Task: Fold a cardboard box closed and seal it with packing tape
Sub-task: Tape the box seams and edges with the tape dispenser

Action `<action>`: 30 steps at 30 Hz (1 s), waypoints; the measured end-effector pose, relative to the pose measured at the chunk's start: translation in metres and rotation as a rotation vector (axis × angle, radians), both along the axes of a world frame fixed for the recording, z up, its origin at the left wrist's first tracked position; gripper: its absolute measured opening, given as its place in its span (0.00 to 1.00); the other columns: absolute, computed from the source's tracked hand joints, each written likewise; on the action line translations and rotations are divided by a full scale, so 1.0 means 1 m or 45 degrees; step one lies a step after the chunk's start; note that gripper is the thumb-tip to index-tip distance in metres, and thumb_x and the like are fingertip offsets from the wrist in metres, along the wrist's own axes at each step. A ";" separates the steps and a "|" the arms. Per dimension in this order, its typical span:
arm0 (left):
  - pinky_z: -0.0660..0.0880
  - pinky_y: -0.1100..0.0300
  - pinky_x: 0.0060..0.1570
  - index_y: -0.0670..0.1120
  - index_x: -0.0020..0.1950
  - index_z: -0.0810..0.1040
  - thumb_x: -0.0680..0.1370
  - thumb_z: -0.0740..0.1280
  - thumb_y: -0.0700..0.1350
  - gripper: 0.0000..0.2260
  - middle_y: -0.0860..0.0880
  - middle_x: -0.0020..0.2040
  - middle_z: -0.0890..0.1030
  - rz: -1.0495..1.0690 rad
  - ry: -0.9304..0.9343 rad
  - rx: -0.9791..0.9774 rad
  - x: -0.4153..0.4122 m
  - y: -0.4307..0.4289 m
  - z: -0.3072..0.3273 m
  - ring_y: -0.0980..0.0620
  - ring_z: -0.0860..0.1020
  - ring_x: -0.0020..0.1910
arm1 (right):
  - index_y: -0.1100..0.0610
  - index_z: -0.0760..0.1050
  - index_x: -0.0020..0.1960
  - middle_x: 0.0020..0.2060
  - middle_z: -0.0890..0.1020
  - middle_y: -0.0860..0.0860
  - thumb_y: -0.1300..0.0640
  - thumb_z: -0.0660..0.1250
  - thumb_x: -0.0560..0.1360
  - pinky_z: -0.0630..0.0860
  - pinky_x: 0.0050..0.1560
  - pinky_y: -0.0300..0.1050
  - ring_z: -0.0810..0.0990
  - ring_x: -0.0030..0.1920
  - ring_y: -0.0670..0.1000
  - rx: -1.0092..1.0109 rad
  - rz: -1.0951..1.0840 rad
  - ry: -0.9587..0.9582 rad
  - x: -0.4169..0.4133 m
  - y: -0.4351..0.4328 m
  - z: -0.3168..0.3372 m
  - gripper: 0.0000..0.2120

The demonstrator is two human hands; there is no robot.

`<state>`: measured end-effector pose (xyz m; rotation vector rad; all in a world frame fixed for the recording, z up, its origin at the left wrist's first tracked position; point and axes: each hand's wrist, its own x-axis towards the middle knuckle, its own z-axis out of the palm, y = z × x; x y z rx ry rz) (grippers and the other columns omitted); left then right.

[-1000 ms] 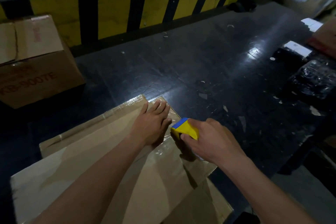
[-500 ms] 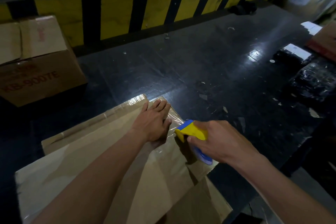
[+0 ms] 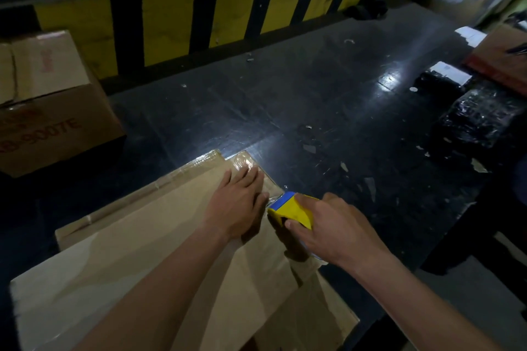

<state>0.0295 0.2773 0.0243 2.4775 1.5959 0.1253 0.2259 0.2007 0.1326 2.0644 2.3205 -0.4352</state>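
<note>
A brown cardboard box [image 3: 142,251] lies at the near edge of the dark table, its top flaps folded down. Clear tape shines along its far corner [image 3: 245,162]. My left hand [image 3: 239,208] rests flat on the flaps near that corner, fingers straight. Just right of it, my right hand [image 3: 333,231] grips a yellow and blue tape dispenser [image 3: 291,209], whose blue front edge touches the box top beside my left fingers. One loose flap [image 3: 313,319] hangs lower at the near right.
A second cardboard box [image 3: 48,102] with red print stands at the far left. Black wrapped packages [image 3: 479,120] and another carton [image 3: 502,63] lie at the right. A yellow and black striped barrier [image 3: 228,8] runs along the back. Paper scraps dot the dark table [image 3: 313,94].
My right hand has drawn the dispenser slightly back toward my left hand after swinging out to the right. My left hand has stayed pressed on the flaps.
</note>
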 end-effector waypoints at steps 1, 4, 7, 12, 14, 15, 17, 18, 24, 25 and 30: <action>0.49 0.43 0.79 0.47 0.81 0.61 0.80 0.38 0.61 0.35 0.48 0.82 0.60 -0.003 0.009 -0.012 0.003 -0.004 -0.003 0.47 0.55 0.81 | 0.42 0.66 0.71 0.48 0.74 0.54 0.33 0.58 0.75 0.75 0.46 0.49 0.79 0.49 0.60 0.018 -0.005 0.005 0.000 -0.001 -0.001 0.27; 0.47 0.41 0.78 0.47 0.82 0.57 0.79 0.36 0.63 0.36 0.48 0.83 0.58 0.017 0.057 -0.003 0.006 -0.007 -0.007 0.47 0.53 0.82 | 0.42 0.65 0.72 0.48 0.74 0.54 0.33 0.58 0.75 0.73 0.44 0.48 0.79 0.48 0.59 0.043 0.006 0.000 0.001 0.001 -0.004 0.28; 0.46 0.42 0.79 0.49 0.83 0.56 0.79 0.34 0.64 0.36 0.49 0.83 0.56 0.023 0.065 0.007 0.004 -0.007 -0.006 0.48 0.51 0.82 | 0.42 0.66 0.71 0.45 0.74 0.54 0.33 0.59 0.75 0.74 0.42 0.47 0.78 0.46 0.57 0.030 0.001 0.047 0.004 0.002 -0.005 0.27; 0.46 0.43 0.79 0.50 0.83 0.54 0.80 0.36 0.64 0.35 0.50 0.83 0.54 0.014 0.101 0.016 0.003 -0.008 -0.006 0.50 0.51 0.82 | 0.45 0.72 0.64 0.42 0.76 0.55 0.34 0.61 0.73 0.77 0.42 0.49 0.79 0.42 0.58 -0.029 0.036 0.107 0.015 -0.001 0.002 0.23; 0.46 0.44 0.79 0.50 0.83 0.54 0.80 0.37 0.64 0.34 0.50 0.83 0.55 0.024 0.109 0.022 0.004 -0.007 -0.007 0.50 0.51 0.82 | 0.44 0.71 0.62 0.41 0.76 0.54 0.35 0.60 0.72 0.77 0.42 0.49 0.79 0.42 0.58 -0.044 0.040 0.128 0.020 -0.005 0.005 0.22; 0.46 0.44 0.79 0.50 0.83 0.55 0.80 0.36 0.64 0.35 0.51 0.83 0.55 0.026 0.110 0.020 0.005 -0.007 -0.007 0.50 0.51 0.82 | 0.44 0.70 0.63 0.41 0.75 0.54 0.35 0.60 0.72 0.77 0.42 0.49 0.79 0.42 0.58 -0.047 0.044 0.116 0.022 -0.007 0.005 0.23; 0.47 0.44 0.79 0.50 0.83 0.55 0.80 0.37 0.64 0.35 0.51 0.83 0.55 0.018 0.115 0.028 0.008 -0.008 -0.008 0.50 0.51 0.82 | 0.42 0.68 0.67 0.42 0.74 0.53 0.35 0.60 0.73 0.76 0.42 0.48 0.79 0.43 0.58 -0.040 0.038 0.066 0.022 -0.013 0.004 0.24; 0.47 0.44 0.79 0.50 0.83 0.54 0.80 0.38 0.64 0.34 0.51 0.83 0.55 0.011 0.116 0.033 0.009 -0.008 -0.008 0.50 0.51 0.82 | 0.42 0.68 0.66 0.41 0.73 0.53 0.35 0.60 0.73 0.75 0.40 0.47 0.78 0.42 0.57 -0.033 0.031 0.058 0.023 -0.015 0.003 0.24; 0.47 0.44 0.79 0.51 0.83 0.55 0.81 0.39 0.64 0.33 0.51 0.83 0.55 0.015 0.107 0.047 0.010 -0.007 -0.013 0.51 0.51 0.82 | 0.43 0.69 0.65 0.44 0.76 0.55 0.33 0.59 0.73 0.77 0.44 0.49 0.79 0.45 0.60 -0.009 -0.012 0.072 0.018 -0.015 -0.004 0.24; 0.47 0.44 0.79 0.51 0.83 0.55 0.81 0.38 0.64 0.33 0.51 0.83 0.55 0.014 0.117 0.056 0.010 -0.007 -0.014 0.51 0.51 0.82 | 0.43 0.69 0.67 0.45 0.76 0.55 0.34 0.60 0.74 0.77 0.45 0.49 0.79 0.46 0.60 0.000 -0.018 0.051 0.016 -0.016 -0.003 0.25; 0.45 0.44 0.79 0.51 0.83 0.53 0.80 0.37 0.65 0.35 0.51 0.83 0.54 0.019 0.097 0.020 0.010 -0.008 -0.011 0.51 0.50 0.82 | 0.48 0.74 0.59 0.43 0.80 0.54 0.36 0.62 0.72 0.76 0.43 0.48 0.79 0.46 0.57 -0.056 -0.042 0.189 0.031 -0.023 0.006 0.22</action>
